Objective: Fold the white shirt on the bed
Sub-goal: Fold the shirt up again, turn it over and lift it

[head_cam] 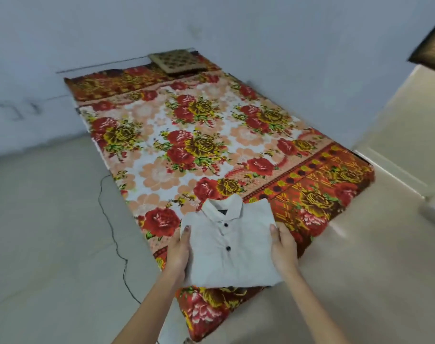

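The white shirt (230,247) is folded into a compact rectangle, collar pointing away from me and two dark buttons showing down its front. It is at the near end of the low bed (199,145), which is covered by a red and yellow floral sheet. My left hand (179,252) grips the shirt's left edge, thumb on top. My right hand (283,249) grips its right edge the same way. Whether the shirt rests on the sheet or is lifted just above it I cannot tell.
A brown patterned cushion (178,61) lies at the bed's far end against the pale wall. A thin black cable (112,234) snakes over the tiled floor left of the bed. A dark wooden door or frame (432,45) shows at the upper right.
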